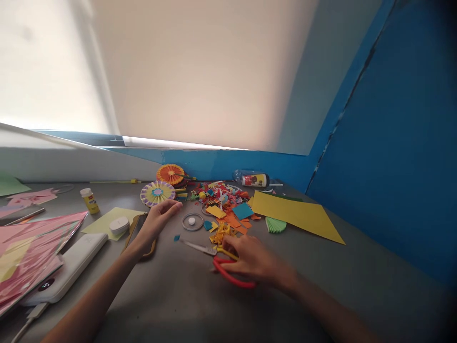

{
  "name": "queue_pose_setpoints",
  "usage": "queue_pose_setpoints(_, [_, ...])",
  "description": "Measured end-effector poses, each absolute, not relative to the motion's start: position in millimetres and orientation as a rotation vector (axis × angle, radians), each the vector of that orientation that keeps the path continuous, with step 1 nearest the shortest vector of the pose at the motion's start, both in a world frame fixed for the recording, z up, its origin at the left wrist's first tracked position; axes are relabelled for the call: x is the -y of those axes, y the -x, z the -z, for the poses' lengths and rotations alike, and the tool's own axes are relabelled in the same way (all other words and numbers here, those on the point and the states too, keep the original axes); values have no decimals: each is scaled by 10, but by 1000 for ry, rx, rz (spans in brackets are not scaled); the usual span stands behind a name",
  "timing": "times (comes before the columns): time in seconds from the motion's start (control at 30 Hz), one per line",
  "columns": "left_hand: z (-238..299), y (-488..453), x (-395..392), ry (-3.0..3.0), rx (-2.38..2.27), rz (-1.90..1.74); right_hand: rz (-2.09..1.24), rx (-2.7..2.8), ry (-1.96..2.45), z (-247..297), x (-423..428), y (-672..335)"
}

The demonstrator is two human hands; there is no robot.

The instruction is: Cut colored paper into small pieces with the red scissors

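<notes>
Red-handled scissors (233, 278) are resting in the right hand (252, 259), fingers (232, 245) clamped around the handles, just in front of the paper scraps (221, 200); the left hand (157, 223) is hovering left of the scraps, fingers (171, 206) apart, over the bench (171, 295).

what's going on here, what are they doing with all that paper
A person sits at a grey table strewn with cut coloured paper. Their right hand grips the red-handled scissors, beside a heap of paper scraps. Their left hand is open, just in front of a paper rosette.
</notes>
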State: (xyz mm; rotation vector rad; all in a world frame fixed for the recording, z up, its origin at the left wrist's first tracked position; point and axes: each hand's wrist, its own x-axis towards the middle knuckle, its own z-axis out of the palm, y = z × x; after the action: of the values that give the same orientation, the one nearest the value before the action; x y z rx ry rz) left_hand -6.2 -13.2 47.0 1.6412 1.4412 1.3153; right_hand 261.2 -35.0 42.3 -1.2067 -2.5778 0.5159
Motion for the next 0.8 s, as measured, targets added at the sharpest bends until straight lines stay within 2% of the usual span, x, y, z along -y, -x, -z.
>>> queue_pose_setpoints(0.2, [-314,116,21,-1883,-1530,-1091,-257,2803,1249,-468,546,-2576])
queue_pose_setpoints(0.43, [-255,122,119,-1992,-1246,-371,-114,2700,1411,-346,563,-2668])
queue_pose_setpoints(0.8, [-233,79,92,-2054,-1118,-343,-298,2654,1468,-246,620,-2766])
